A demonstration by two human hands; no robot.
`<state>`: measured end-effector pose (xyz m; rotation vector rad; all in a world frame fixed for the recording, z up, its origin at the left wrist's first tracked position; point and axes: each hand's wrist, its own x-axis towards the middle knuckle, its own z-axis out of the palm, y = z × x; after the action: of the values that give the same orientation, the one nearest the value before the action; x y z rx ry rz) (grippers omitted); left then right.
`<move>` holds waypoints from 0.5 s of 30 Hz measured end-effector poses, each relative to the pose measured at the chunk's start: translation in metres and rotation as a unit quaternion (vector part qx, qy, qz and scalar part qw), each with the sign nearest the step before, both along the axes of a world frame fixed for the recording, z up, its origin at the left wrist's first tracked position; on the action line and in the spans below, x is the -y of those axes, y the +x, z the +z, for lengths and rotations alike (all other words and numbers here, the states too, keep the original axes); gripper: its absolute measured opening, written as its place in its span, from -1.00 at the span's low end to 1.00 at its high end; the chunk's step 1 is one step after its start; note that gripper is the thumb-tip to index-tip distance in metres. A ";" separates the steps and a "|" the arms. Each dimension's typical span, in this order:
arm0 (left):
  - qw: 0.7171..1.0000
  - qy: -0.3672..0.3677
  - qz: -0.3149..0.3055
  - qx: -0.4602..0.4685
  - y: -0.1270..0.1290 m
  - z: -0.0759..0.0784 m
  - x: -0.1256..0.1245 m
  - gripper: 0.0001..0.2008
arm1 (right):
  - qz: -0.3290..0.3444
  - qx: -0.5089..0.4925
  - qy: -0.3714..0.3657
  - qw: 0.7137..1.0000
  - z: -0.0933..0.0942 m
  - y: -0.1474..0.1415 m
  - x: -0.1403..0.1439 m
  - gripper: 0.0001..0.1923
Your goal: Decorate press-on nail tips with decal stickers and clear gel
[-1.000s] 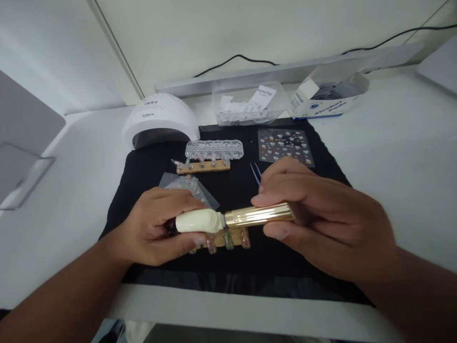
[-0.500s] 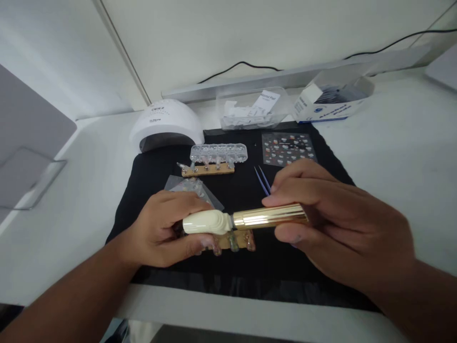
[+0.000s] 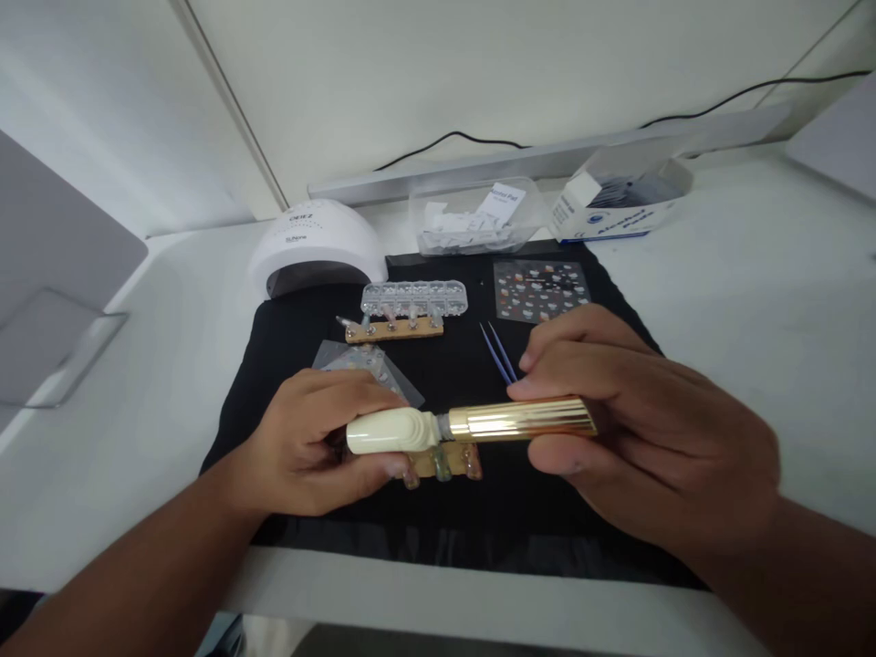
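Note:
My left hand [image 3: 311, 443] is closed around a cream nail polish bottle [image 3: 387, 431], held on its side above the mat. My right hand [image 3: 636, 438] grips the bottle's ribbed gold cap [image 3: 524, 419] between thumb and fingers. A short grey threaded neck [image 3: 443, 426] shows between cap and bottle. Blue tweezers [image 3: 498, 354] point away from under my right fingers; whether that hand holds them or they lie on the mat I cannot tell. Below the bottle, partly hidden by my left hand, is a strip with glittery nail tips [image 3: 443, 464].
On the black mat [image 3: 465, 520] stand another strip of nail tips [image 3: 393, 329], a clear compartment case [image 3: 414, 297] and sticker sheets [image 3: 542, 290]. Behind are a white nail lamp [image 3: 318, 242], a clear tub [image 3: 479, 219] of packets and an alcohol pad box [image 3: 620, 205].
The gold cap has drawn slightly right, away from the bottle, so more of the grey neck shows. The whole view has shifted a little; both hands keep their grip.

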<state>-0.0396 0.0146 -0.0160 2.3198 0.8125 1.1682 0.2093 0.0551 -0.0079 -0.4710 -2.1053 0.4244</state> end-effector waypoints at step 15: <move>1.000 -0.004 0.003 -0.014 -0.005 -0.003 0.000 -0.83 | 0.049 0.040 0.043 0.997 0.005 0.002 -0.003 -0.85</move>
<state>-0.0443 0.0142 -0.0187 2.3327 0.8342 1.1350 0.2111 0.0585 -0.0025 -0.3408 -2.2213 0.3734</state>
